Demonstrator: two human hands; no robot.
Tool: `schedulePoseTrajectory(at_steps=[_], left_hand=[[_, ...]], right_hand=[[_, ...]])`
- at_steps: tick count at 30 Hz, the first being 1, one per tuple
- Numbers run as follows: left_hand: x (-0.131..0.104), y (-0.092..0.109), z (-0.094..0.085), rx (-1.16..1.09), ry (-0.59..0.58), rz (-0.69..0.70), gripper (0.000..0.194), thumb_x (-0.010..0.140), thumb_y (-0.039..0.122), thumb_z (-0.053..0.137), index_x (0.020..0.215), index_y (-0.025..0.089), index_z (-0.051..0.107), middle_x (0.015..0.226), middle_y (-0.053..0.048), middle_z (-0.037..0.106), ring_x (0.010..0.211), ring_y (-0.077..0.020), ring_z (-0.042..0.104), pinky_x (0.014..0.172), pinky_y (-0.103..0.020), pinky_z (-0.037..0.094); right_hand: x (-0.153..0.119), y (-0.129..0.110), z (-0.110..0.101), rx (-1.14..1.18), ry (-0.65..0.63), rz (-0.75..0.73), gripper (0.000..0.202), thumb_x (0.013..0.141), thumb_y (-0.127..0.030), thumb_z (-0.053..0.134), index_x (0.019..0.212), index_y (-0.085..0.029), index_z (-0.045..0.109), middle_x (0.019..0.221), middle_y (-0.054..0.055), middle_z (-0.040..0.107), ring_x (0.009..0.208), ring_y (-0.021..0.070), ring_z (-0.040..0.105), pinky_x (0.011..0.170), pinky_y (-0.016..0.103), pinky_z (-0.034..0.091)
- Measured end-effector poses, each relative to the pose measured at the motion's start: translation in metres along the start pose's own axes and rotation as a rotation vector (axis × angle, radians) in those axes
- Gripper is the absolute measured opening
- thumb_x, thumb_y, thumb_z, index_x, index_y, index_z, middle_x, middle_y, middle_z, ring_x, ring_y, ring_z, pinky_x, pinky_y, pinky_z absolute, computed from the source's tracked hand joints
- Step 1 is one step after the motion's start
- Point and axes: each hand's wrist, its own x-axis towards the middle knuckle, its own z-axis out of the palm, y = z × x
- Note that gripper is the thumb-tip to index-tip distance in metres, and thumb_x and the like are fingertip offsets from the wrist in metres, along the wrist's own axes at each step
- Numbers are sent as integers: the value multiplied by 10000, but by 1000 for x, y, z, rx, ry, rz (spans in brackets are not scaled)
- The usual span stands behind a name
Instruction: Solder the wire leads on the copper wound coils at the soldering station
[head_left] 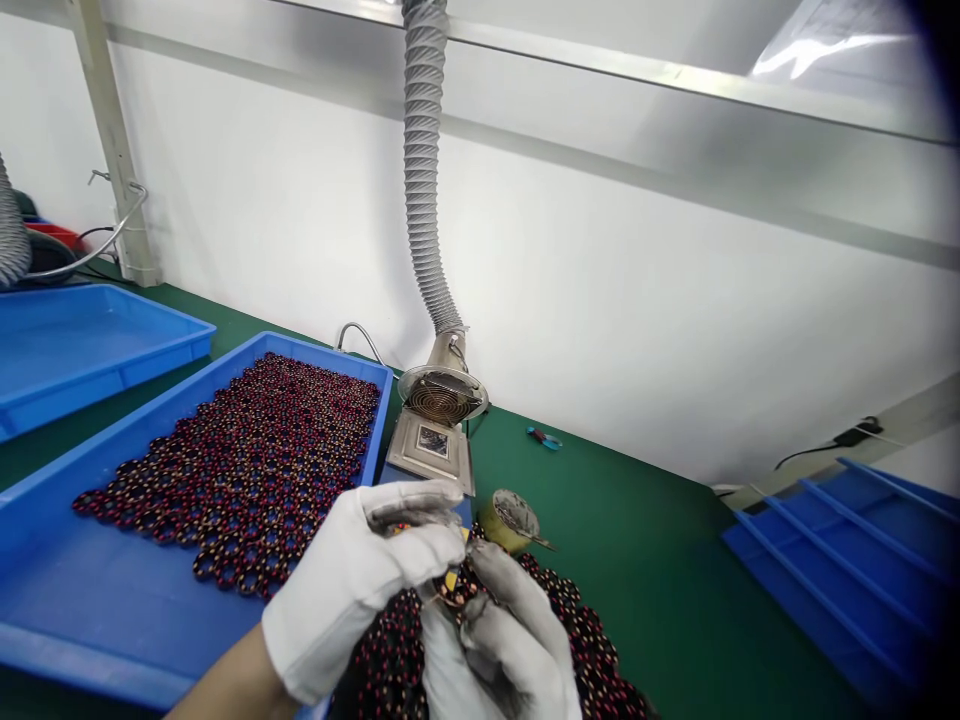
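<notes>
White gloves cover both my hands, and the fingertips are smudged grey. My left hand point(349, 575) curls in from the left, with thumb and fingers closed around a small ring-shaped part point(450, 592) showing copper colour and a bit of yellow. From the right, my right hand point(517, 635) bends its fingers against the same part, which they mostly hide. Below and behind the hands lies a heap of dark rings point(386, 655) with red and copper spots. Just beyond stands a metal solder pot point(431, 450) with a square opening.
A blue tray point(97, 600) at left holds many similar rings; another blue tray point(105, 370) lies farther left. A fume hose point(424, 170) hangs above the pot. A yellowish tin point(510, 520), small cutters point(544, 438) and blue ribbed trays point(847, 560) are on the green bench point(667, 560).
</notes>
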Motion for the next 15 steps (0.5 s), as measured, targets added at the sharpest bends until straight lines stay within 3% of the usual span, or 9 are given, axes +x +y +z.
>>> schedulePoseTrajectory(at_steps=[3, 6, 9, 12, 15], left_hand=[[4, -2, -2, -57, 81, 54, 217, 692, 200, 730, 897, 164, 668, 779, -20, 684, 737, -108, 627, 686, -136, 483], [6, 2, -11, -99, 220, 202, 229, 699, 226, 730, 917, 201, 664, 824, -8, 695, 807, -119, 641, 753, -143, 488], [1, 6, -28, 98, 333, 232, 258, 710, 276, 710, 955, 216, 657, 814, -7, 691, 807, -138, 646, 741, -164, 504], [-12, -2, -55, 602, 257, 218, 206, 742, 297, 649, 935, 228, 671, 882, -35, 674, 843, -172, 631, 779, -227, 502], [-31, -29, -87, 1072, -17, 365, 145, 732, 259, 638, 863, 304, 684, 866, -2, 660, 823, -166, 611, 755, -232, 492]], right_hand=[[1, -3, 3, 6, 10, 4, 240, 632, -61, 727, 696, -202, 544, 895, 34, 649, 787, 198, 641, 666, 347, 559], [0, -5, 4, 85, -22, 105, 257, 649, -35, 707, 693, -198, 514, 915, 40, 645, 788, 182, 643, 680, 340, 556], [2, 0, 1, 224, -25, 185, 294, 637, -36, 706, 790, -212, 527, 909, 32, 654, 830, 175, 650, 677, 295, 560], [19, 16, -5, 293, -176, 413, 367, 615, -104, 736, 923, -230, 579, 871, 26, 693, 794, 172, 671, 663, 271, 567], [50, 42, -7, 324, -444, 680, 260, 571, -204, 768, 801, -196, 647, 782, 47, 714, 664, 184, 671, 591, 275, 562]])
